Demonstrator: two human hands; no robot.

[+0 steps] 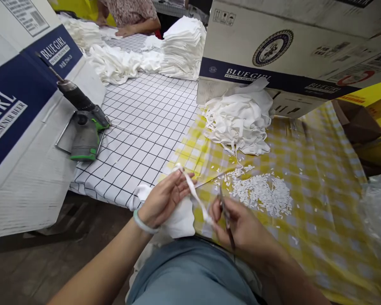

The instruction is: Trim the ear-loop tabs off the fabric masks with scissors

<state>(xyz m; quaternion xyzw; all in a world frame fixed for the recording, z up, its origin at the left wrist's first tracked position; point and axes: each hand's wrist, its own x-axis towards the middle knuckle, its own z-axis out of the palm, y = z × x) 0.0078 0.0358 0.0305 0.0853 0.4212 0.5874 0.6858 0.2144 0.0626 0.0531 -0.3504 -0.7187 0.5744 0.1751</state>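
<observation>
My left hand grips a white cloth mask near the table's front edge, fingers closed round its elastic strap. The strap runs down to my right hand, which is closed on a small pair of dark snips and pinches the strap's end. A green bangle sits on my left wrist. Just beyond my right hand lies a heap of small white offcuts on the yellow checked tablecloth. A pile of white masks rests further back.
A cordless drill lies at the left on a white gridded cloth. Blue Girl cardboard boxes stand at left and back right. Stacked white masks sit at the far end, where another person's arm rests.
</observation>
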